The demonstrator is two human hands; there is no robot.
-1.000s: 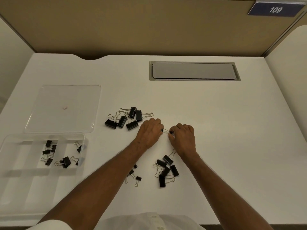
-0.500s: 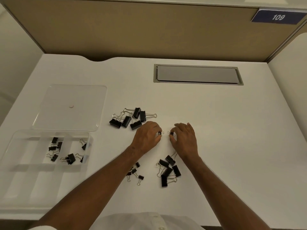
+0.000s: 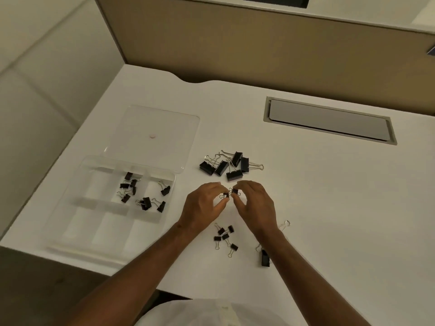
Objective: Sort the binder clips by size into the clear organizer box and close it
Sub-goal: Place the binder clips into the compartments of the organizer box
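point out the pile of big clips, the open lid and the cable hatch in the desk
pile of big clips (image 3: 231, 166): head view, on a black clip body mid-pile.
open lid (image 3: 155, 128): head view, on its flat clear panel.
cable hatch (image 3: 329, 121): head view, on the grey cover plate.

Both hands have lifted off the counter (image 3: 329, 208); the left hand (image 3: 204, 208) and right hand (image 3: 256, 205) now each pinch one small clip, close together.

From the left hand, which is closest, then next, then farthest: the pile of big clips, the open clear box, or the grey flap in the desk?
1. Pile of big clips, just beyond the left hand.
2. Clear box, off to its left.
3. Grey flap, far back on the right.
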